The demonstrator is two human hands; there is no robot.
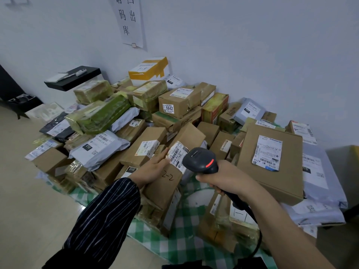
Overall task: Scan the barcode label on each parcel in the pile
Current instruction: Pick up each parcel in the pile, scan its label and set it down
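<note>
A pile of parcels (180, 105), cardboard boxes and grey mailer bags, lies on a green checked cloth (180, 247) against the wall. My left hand (151, 167) rests with straight fingers on the left side of a tilted brown box marked "2-2" (167, 183), fingertips at its white barcode label (177, 153). My right hand (223, 179) grips the handle of a black barcode scanner (200, 160). The scanner's head, with a red lit strip, hovers just right of that label. Its cable runs down under my right forearm.
A large flat box with a white label (272, 162) lies to the right, with grey mailers (320, 179) beyond it. A black shelf (73, 78) juts from the wall at back left. Beige floor (29, 200) lies left of the cloth. A paper notice (128, 20) hangs on the wall.
</note>
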